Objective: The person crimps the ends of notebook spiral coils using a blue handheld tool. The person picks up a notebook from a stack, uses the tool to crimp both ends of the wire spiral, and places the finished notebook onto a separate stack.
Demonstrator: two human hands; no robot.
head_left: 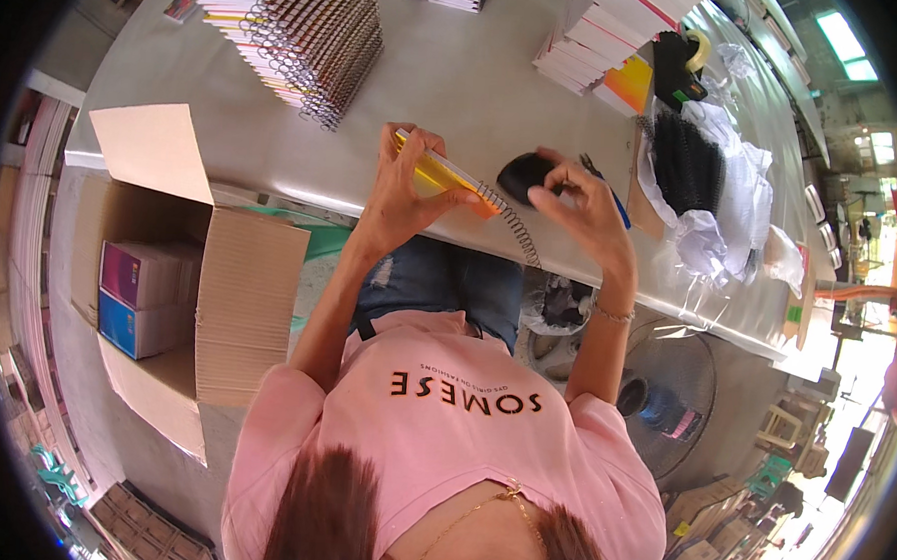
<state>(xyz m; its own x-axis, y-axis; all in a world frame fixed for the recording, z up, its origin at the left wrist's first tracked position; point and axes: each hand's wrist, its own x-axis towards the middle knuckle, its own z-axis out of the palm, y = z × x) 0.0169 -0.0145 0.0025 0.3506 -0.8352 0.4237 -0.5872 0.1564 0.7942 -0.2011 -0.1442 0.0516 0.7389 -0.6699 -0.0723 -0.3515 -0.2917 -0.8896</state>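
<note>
Had the left hand [410, 183] clamped round a thin yellow-and-orange paper notebook [433, 172], dead centre of the frame, with a dark metal wire coil [519, 231] trailing off its lower right end. Had the right hand [584, 208] half-curled by a rounded black object [518, 178], right of centre; couldn't tell if gripping it. Also spotted a tall stack of spiral-bound notebooks [309, 39], upper left.

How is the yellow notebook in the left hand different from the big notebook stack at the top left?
The yellow notebook is just one, gripped in the left hand; the notebook stack is many, piled on the table. The notebook shows one trailing coil, while the stack shows rows of them. Both have some yellow.
</note>
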